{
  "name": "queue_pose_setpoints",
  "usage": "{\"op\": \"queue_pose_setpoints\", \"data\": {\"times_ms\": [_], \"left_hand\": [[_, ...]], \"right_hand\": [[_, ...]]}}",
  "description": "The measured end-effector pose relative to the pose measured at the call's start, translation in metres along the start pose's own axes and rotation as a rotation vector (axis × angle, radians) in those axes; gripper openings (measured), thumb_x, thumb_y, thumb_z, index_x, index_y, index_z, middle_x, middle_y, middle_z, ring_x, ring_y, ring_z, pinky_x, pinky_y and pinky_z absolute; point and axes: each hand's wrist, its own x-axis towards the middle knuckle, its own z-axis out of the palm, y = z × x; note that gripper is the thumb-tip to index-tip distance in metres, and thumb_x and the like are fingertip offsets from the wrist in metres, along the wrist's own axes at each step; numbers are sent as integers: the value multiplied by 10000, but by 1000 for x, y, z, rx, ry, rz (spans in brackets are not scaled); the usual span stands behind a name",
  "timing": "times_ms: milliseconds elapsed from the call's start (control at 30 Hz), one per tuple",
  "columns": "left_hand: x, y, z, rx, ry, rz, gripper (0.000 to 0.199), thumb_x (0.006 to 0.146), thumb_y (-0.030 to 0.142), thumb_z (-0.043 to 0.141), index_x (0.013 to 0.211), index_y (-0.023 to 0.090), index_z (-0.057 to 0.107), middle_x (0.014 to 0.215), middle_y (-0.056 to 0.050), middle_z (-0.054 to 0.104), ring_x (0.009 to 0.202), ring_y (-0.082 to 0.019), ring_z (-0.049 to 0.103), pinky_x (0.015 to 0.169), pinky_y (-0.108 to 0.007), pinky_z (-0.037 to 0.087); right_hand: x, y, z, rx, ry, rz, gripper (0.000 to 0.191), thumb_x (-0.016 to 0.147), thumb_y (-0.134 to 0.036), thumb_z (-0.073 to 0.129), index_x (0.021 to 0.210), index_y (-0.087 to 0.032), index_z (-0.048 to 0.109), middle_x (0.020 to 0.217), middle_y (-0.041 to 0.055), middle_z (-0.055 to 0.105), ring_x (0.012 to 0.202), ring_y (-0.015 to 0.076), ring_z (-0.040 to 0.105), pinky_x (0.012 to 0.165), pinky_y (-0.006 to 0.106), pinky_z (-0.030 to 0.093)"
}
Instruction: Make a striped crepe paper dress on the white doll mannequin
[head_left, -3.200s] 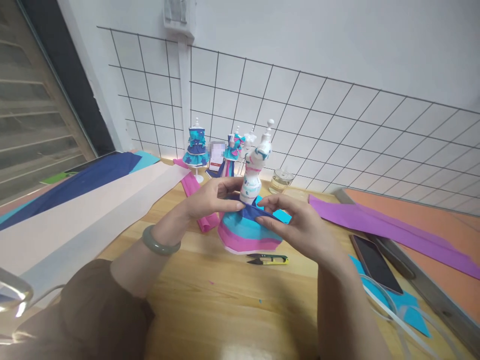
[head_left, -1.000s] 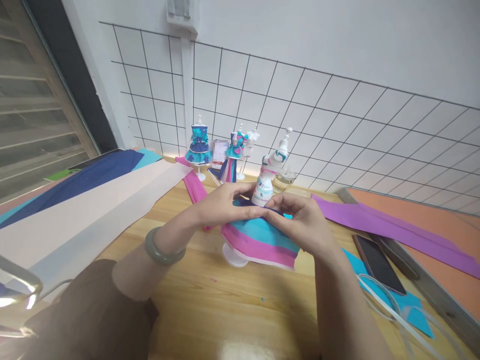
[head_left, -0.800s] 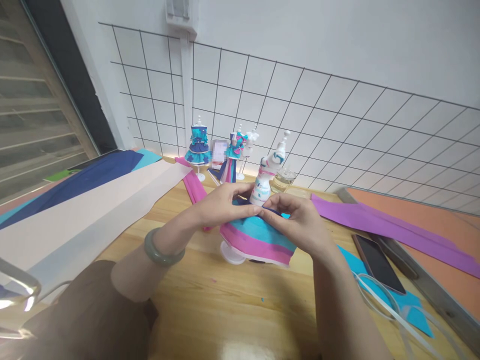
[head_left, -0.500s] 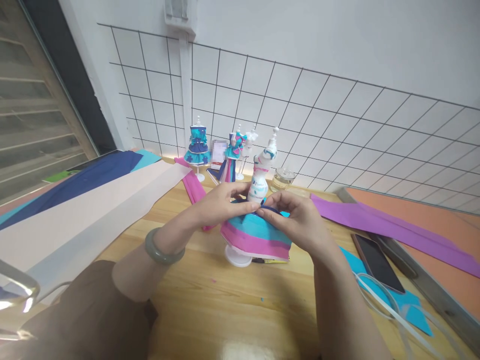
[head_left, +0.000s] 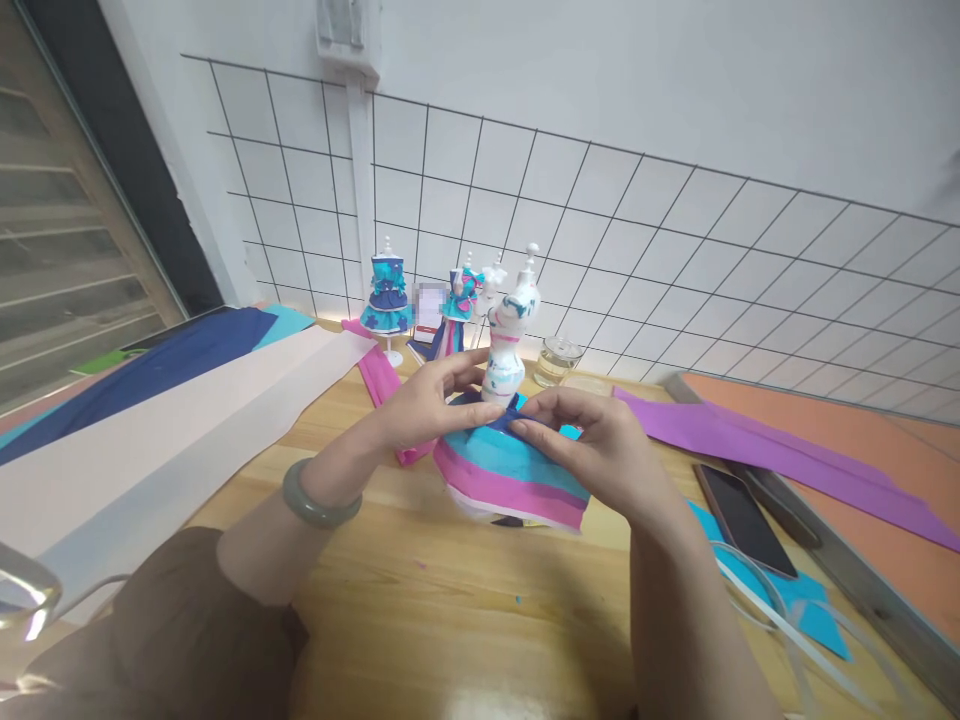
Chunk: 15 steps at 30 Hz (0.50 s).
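A small white dress-form mannequin (head_left: 504, 365) with blue and pink marks stands in front of me, leaning slightly. Around its lower part hangs a paper-like skirt (head_left: 517, 470) in bands of dark blue, turquoise and pink with a white hem. My left hand (head_left: 431, 400) wraps the waist from the left, its thumb pressing the skirt's top edge while the other fingertips are hidden behind the form. On the right side, my right hand (head_left: 592, 430) pinches the dark blue waist edge between thumb and fingers. The skirt covers the mannequin's base.
Dressed mini mannequins (head_left: 388, 300) stand at the back by a wire grid (head_left: 480, 150), near a glass jar (head_left: 556, 360). Long sheets (head_left: 187, 440) lie left, a purple strip (head_left: 750, 450) right. A phone (head_left: 746, 520) and white cord (head_left: 757, 595) rest on turquoise material.
The mannequin stands a little more upright, and its round base has gone out of sight under the skirt. My right hand keeps its pinch, with the skirt's right side spread slightly wider.
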Motion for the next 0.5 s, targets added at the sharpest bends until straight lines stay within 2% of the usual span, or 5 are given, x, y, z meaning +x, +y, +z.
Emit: {"op": "queue_pose_setpoints", "data": {"times_ms": [133, 233, 367, 433, 500], "left_hand": [[0, 3, 0, -47, -50, -13, 533, 746, 258, 676, 1245, 149, 522, 1222, -127, 592, 1119, -254, 553, 925, -350, 448], [0, 4, 0, -70, -35, -34, 525, 728, 252, 689, 1220, 143, 540, 1235, -133, 584, 1141, -269, 538, 922, -355, 449], [2, 2, 2, -92, 45, -71, 551, 698, 252, 711, 1211, 143, 541, 1172, -128, 614, 1126, -268, 543, 911, -365, 452], [4, 2, 4, -108, 108, -113, 554, 694, 267, 711, 1208, 148, 539, 1093, -115, 642, 1067, -252, 573, 864, -356, 471], [5, 1, 4, -120, 197, -166, 523, 697, 290, 701, 1181, 155, 554, 1021, -98, 658, 980, -225, 603, 791, -326, 487]], "right_hand": [[-1, 1, 0, 10, -29, -13, 128, 840, -309, 596, 804, -209, 667, 755, 0, 677, 666, 126, 574, 578, 240, 454], [-1, 2, 1, 9, -18, -11, 138, 829, -334, 609, 880, -215, 659, 782, 8, 679, 682, 140, 584, 585, 256, 465], [1, 2, 3, -73, 98, -116, 195, 797, -357, 650, 919, -211, 605, 868, 33, 644, 799, 175, 586, 674, 297, 476], [1, -1, 5, -157, 156, -219, 205, 793, -343, 659, 924, -210, 574, 915, 46, 612, 872, 192, 565, 743, 323, 462], [0, -6, 8, -263, 156, -311, 228, 793, -357, 657, 932, -205, 558, 931, 60, 585, 900, 208, 542, 765, 340, 444]]}}
